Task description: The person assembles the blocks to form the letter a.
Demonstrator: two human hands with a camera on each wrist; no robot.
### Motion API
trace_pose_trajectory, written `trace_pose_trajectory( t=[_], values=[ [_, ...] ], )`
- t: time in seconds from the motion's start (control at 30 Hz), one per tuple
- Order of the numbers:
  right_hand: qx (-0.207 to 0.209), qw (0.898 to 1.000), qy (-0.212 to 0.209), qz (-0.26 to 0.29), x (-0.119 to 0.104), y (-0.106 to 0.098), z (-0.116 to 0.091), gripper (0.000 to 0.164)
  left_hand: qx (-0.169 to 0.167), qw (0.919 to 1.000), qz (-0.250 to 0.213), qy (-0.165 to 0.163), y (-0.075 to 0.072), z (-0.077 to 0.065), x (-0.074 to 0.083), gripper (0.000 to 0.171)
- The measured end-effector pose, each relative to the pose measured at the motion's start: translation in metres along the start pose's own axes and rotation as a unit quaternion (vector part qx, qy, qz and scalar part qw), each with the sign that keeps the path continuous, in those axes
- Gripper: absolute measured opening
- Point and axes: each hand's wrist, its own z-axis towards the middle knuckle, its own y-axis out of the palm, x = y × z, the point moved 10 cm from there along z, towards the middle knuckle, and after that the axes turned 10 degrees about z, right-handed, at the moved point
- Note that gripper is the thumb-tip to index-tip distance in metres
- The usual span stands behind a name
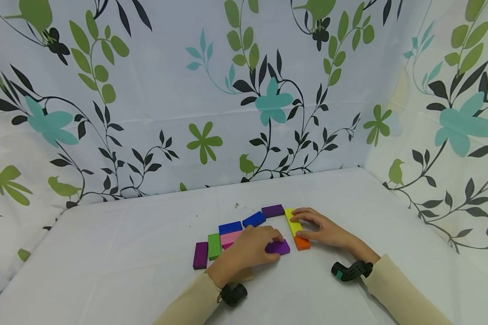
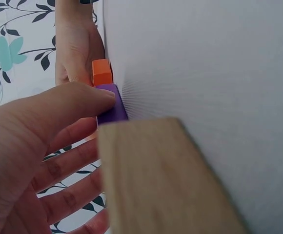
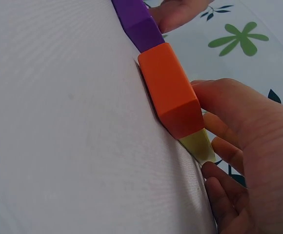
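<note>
My left hand (image 1: 250, 248) pinches a purple block (image 1: 279, 248) lying on the table, thumb on its near side and fingers on the far side. In the left wrist view the thumb presses that purple block (image 2: 113, 107). To its right, my right hand (image 1: 329, 231) holds a yellow block (image 1: 295, 226) from the right, thumb near its lower end and fingertips at its upper part. An orange block (image 1: 302, 244) adjoins the yellow one's near end, with the right thumb close beside it in the right wrist view. A plain wooden block (image 1: 243, 275) is partly hidden under the left forearm.
Left of the hands lie a dark purple block (image 1: 200, 255), a green block (image 1: 214, 246), a blue block (image 1: 230, 227) and pink blocks (image 1: 230, 237). Another blue block (image 1: 254, 219) and a purple block (image 1: 273, 211) lie farther back. A patterned curtain (image 1: 154, 99) hangs behind the white table (image 1: 126, 262).
</note>
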Motion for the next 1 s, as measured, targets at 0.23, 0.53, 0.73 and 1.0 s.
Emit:
trace_pose_trajectory(
  t=[0.23, 0.53, 0.73, 1.0],
  values=[
    [-0.001, 1.000, -0.003, 0.009, -0.001, 0.001, 0.000, 0.035, -0.002, 1.0000, 0.002, 0.001, 0.002, 0.005, 0.002, 0.035],
    [-0.001, 1.000, -0.007, 0.007, 0.000, 0.000, 0.000, 0.036, -0.006, 1.0000, 0.001, -0.001, 0.005, 0.011, 0.004, 0.036],
    [0.000, 1.000, -0.010, 0.006, -0.001, 0.000, 0.000, 0.035, -0.006, 1.0000, -0.003, 0.005, 0.005, 0.013, 0.007, 0.035],
    [0.000, 1.000, -0.012, 0.009, -0.002, 0.000, 0.000, 0.035, -0.005, 0.9999, 0.005, 0.008, 0.004, 0.015, 0.011, 0.035]
  ],
)
